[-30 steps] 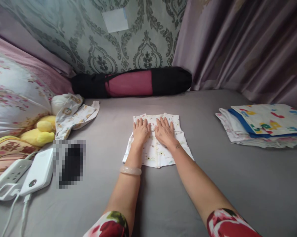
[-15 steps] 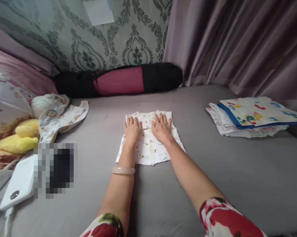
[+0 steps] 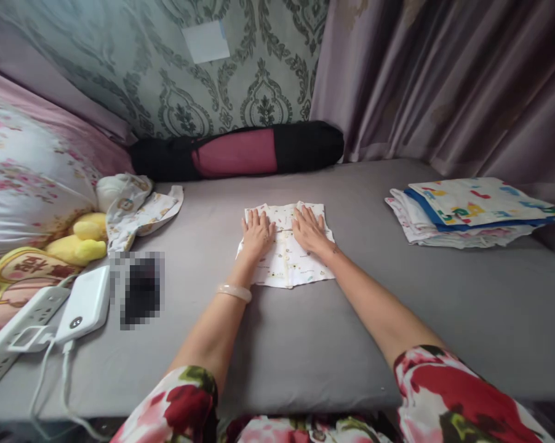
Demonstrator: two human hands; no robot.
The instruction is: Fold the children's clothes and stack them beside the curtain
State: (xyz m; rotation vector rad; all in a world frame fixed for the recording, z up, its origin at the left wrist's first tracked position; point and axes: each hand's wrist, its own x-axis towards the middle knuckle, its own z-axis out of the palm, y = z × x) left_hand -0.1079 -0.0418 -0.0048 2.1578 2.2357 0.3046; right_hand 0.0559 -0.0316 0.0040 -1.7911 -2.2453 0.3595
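Observation:
A small white printed baby shirt [image 3: 284, 258] with a row of buttons down its middle lies flat on the grey bed sheet [image 3: 314, 344]. Its top part is folded over. My left hand [image 3: 258, 235] rests palm down on the upper left of the shirt, fingers stretched out. On the upper right lies my right hand [image 3: 311, 231], also flat with its fingers apart. Both hands press on the cloth and neither grips it. The fabric under the palms is hidden.
Folded clothes [image 3: 480, 206] are stacked at right. A long black and maroon bag [image 3: 235, 151] lies along the wall. At left are a printed cloth [image 3: 143, 212], a yellow plush toy [image 3: 81, 240], a white power bank [image 3: 83, 304], a power strip [image 3: 42, 304] and a blurred dark item [image 3: 141, 290].
The camera view has shifted, so more of the left side and the bed's front edge shows. Both hands stay flat on the shirt in nearly the same places.

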